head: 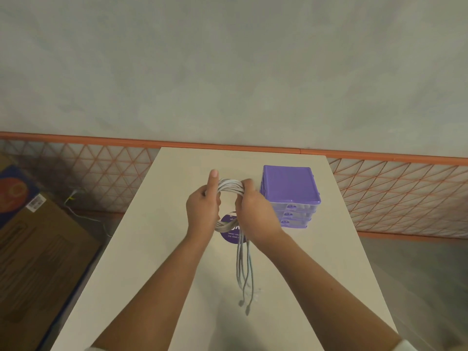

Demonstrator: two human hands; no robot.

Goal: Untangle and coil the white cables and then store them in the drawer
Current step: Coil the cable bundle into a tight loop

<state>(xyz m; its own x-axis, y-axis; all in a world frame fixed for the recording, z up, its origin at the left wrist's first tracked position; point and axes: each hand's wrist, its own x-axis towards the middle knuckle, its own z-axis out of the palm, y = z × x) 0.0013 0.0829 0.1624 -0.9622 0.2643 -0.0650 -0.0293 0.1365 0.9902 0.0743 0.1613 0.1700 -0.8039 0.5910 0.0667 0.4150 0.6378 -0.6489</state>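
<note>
A bundle of white cables (230,186) is wound into a loop held up above the white table (152,249). My left hand (202,206) grips the loop's left side, its index finger pointing up. My right hand (253,206) grips the right side. Several loose cable ends (244,272) hang down from the loop toward me, their plugs near the tabletop. A purple drawer unit (291,188) with three clear drawers, all closed, stands just right of my right hand.
A round purple sticker (229,234) lies on the table under the loop. Cardboard boxes (38,249) sit on the floor at the left. An orange mesh fence (379,193) and a grey wall run behind the table.
</note>
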